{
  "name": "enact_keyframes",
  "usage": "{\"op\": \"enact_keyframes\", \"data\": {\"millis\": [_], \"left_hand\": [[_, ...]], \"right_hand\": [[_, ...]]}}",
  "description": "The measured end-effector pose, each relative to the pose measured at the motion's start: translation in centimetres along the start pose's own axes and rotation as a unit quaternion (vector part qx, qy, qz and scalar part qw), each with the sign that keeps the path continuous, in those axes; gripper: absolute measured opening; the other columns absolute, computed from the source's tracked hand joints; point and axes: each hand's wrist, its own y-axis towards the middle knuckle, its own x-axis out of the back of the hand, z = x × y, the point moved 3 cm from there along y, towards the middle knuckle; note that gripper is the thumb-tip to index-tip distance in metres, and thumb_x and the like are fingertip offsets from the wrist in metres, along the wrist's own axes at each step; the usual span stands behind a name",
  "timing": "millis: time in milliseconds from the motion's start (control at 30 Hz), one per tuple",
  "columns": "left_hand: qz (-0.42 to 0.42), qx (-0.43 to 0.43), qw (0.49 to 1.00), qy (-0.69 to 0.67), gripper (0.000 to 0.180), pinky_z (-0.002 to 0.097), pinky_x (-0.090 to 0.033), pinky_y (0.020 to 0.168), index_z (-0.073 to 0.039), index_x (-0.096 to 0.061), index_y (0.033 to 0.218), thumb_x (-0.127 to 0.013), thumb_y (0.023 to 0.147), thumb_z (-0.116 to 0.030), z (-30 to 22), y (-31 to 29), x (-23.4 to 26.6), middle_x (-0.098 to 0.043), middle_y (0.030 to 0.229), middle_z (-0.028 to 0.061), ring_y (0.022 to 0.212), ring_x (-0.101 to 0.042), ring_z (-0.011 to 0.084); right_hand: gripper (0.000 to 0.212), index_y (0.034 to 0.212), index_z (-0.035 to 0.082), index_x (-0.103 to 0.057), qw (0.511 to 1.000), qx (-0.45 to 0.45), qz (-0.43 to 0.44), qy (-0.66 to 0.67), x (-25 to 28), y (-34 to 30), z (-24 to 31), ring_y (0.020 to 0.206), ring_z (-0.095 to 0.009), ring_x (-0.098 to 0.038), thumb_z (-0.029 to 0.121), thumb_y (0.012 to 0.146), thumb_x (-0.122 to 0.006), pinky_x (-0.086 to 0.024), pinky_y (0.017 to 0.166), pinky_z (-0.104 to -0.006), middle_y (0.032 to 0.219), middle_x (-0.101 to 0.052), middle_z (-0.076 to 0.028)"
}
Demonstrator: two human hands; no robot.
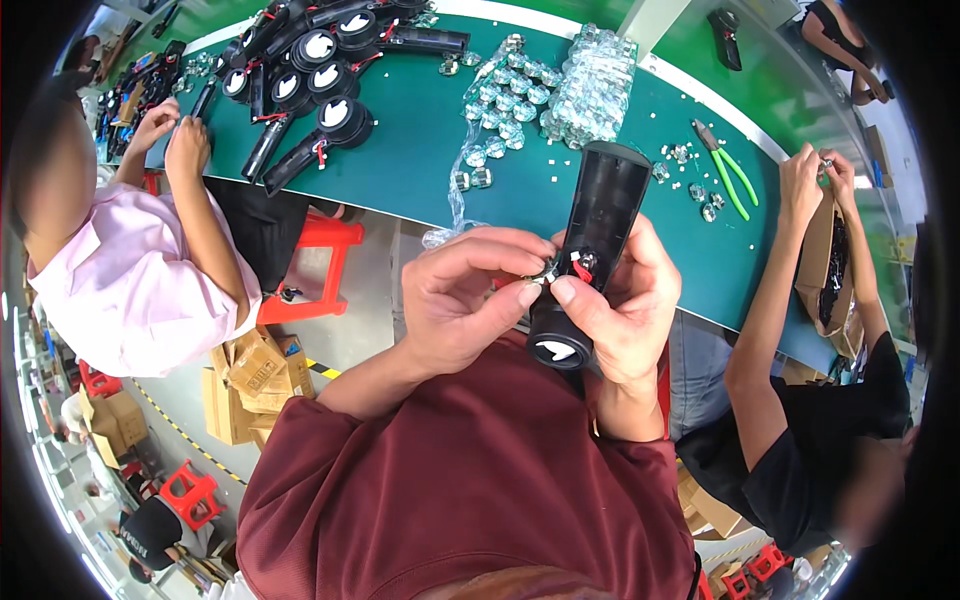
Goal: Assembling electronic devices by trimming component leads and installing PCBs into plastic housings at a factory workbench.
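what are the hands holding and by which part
The right hand grips a black tube by its right side; the left hand pinches a tiny part, too small to tell where.

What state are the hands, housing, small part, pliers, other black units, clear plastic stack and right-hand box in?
Left hand: closed, pinching small part
Right hand: closed around housing
Black housing: held, red wire exposed
Small part: pinched beside housing
Green-handled pliers: lying on table, handles spread
Other black units: piled
Clear plastic stack: piled on table
Cardboard box: open, black contents showing
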Motion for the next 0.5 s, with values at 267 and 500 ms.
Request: {"op": "enact_keyframes", "data": {"millis": [267, 500], "left_hand": [[-0.007, -0.010, 0.999, 0.034, 0.019, 0.0287, -0.057, 0.080, 0.007, -0.069, 0.102, -0.069, 0.083, 0.011, -0.3, 0.2, -0.1, -0.069, 0.111, 0.0217, 0.102, -0.067, 0.0194], [0.033, -0.105, 0.957, 0.268, 0.019, 0.0260, -0.057, 0.071, 0.001, -0.074, 0.091, -0.076, 0.074, 0.010, -1.6, 1.6, 0.2, -0.074, 0.099, 0.0154, 0.085, -0.072, 0.0212]], "right_hand": [[0.058, 0.133, -0.010, -0.050, 0.991, 0.064, -0.011, -0.115, 0.2, -0.3, 0.4, 0.084, -0.008, -0.066, -0.009, 0.080, -0.074, -0.052, 0.074, -0.0221, 0.097, -0.072, -0.009], [0.060, 0.132, -0.011, -0.052, 0.984, 0.105, -0.042, -0.138, 0.3, -0.1, 0.6, 0.083, -0.008, -0.065, -0.008, 0.077, -0.077, -0.052, 0.073, -0.0214, 0.094, -0.073, -0.009]]}}
